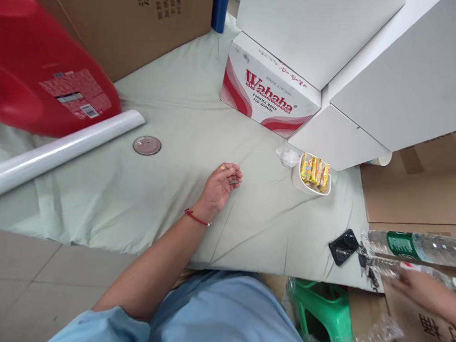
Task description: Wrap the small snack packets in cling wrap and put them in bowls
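My left hand (223,187), a red cord bracelet on its wrist, rests palm up on the pale green cloth (255,227). Its fingers are loosely curled and apart, with nothing visible in them. At the right edge, my right hand (410,285) is smeared by motion. It overlaps the lower of two clear plastic bottles (431,271); whether it grips that bottle cannot be made out. Just above lies the other bottle (400,244), with a green label. A bunch of keys (365,262) and a black flat item (343,246) are left of the right hand.
A white tub (301,182) holds yellow packets (315,171) beside crumpled clear plastic (288,156). Behind stands a Wahaha water carton (269,89) among white boxes. Left are a round metallic disc (147,145), a plastic-wrapped roll (62,151) and a red jug (47,57). A green stool (327,311) stands below.
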